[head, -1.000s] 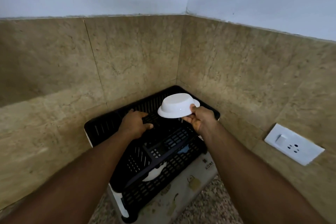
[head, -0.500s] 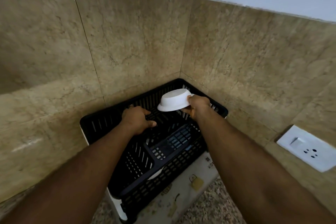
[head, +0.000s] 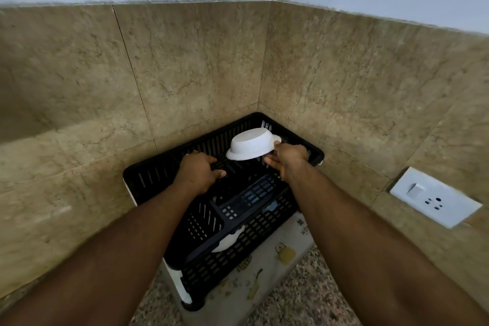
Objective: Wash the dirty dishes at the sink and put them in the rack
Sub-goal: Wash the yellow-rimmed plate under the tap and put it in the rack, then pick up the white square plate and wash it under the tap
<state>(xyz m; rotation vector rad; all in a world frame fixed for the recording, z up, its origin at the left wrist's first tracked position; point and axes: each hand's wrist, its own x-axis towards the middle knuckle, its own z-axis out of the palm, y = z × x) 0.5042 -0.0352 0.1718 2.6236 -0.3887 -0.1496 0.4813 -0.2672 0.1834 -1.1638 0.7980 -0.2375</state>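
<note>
Our right hand [head: 287,157] is pinching the rim of an upturned white plastic bowl [head: 250,146] over the far corner of the black slotted plastic rack [head: 148,177]; our left hand [head: 198,173] is hanging loosely curled inside, holding nothing.

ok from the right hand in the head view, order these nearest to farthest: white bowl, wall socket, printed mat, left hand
From the right hand:
1. white bowl, pinched at its rim.
2. left hand, just across, inside the black rack.
3. printed mat, under the rack's near end.
4. wall socket, far right wall.
</note>
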